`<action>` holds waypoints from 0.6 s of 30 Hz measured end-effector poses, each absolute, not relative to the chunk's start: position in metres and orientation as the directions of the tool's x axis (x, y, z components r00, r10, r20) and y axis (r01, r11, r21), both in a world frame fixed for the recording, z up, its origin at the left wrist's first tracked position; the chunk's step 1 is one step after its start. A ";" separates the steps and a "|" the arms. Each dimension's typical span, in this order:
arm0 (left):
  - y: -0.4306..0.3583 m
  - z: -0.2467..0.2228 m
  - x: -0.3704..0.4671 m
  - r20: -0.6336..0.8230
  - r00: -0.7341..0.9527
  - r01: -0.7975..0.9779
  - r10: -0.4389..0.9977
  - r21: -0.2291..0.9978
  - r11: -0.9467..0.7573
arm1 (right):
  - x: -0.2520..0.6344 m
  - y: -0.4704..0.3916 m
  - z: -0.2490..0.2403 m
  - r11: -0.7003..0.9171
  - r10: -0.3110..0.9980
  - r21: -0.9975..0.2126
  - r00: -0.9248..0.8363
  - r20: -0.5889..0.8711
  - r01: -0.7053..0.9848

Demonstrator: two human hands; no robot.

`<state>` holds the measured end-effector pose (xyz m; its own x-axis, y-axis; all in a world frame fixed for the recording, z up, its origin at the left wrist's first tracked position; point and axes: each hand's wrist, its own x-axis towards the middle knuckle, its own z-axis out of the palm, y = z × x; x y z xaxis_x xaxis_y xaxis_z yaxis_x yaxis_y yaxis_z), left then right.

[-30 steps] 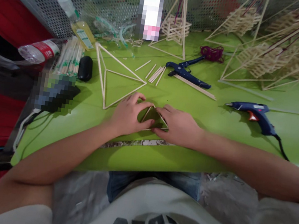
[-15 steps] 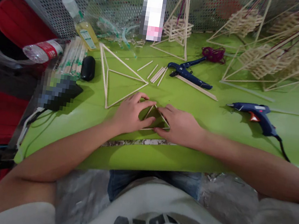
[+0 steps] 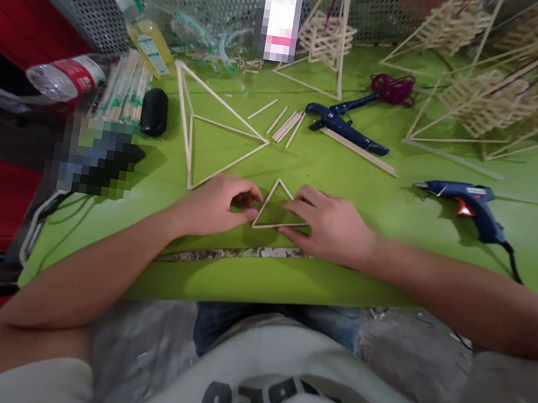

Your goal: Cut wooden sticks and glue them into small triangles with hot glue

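A small triangle of thin wooden sticks [image 3: 267,202] lies flat on the green table in front of me. My right hand [image 3: 333,226] holds its right corner, with the fingers over the right side and the thumb by the bottom stick. Just left of the triangle, my left hand [image 3: 213,203] is open, its curved fingers and thumb apart around nothing, their tips close to the left corner. Beyond it stands a larger stick pyramid frame [image 3: 223,166]. Short cut sticks [image 3: 287,127] lie further back, beside a dark blue cutter [image 3: 348,129] with longer sticks [image 3: 360,151] under it.
On the right lies a blue glue gun [image 3: 471,199] with its cord. Purple string [image 3: 392,88] and several finished stick frames [image 3: 326,38] stand at the back. At left are a bottle of yellow liquid [image 3: 150,49], a plastic bottle [image 3: 65,78], bundled sticks [image 3: 126,89] and a black case [image 3: 154,112].
My left hand has let go of the triangle and drawn back left, uncovering its left corner. The right hand stays at the right corner. The view has shifted slightly.
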<state>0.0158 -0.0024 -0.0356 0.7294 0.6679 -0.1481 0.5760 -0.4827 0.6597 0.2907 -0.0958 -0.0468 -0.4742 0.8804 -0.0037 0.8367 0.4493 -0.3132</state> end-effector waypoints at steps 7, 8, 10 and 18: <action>0.001 -0.036 0.015 -0.100 0.804 0.510 0.587 0.625 -0.592 | 0.301 -0.090 -0.043 0.363 0.904 -0.381 -0.420 -0.075 0.850; 0.001 -0.035 0.015 -0.094 0.813 0.501 0.575 0.617 -0.607 | 0.302 -0.090 -0.042 0.355 0.904 -0.389 -0.418 -0.088 0.850; 0.000 -0.035 0.017 -0.087 0.825 0.487 0.558 0.611 -0.625 | 0.303 -0.088 -0.041 0.346 0.902 -0.403 -0.418 -0.105 0.847; -0.002 -0.036 0.016 -0.138 0.799 0.531 0.585 0.618 -0.579 | 0.303 -0.088 -0.043 0.340 0.899 -0.435 -0.423 -0.108 0.834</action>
<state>0.0161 -0.0018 -0.0363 0.7989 0.5854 -0.1384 0.5314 -0.5790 0.6183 0.3027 -0.0882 -0.0425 -0.4235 0.8994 -0.1082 0.8336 0.3401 -0.4352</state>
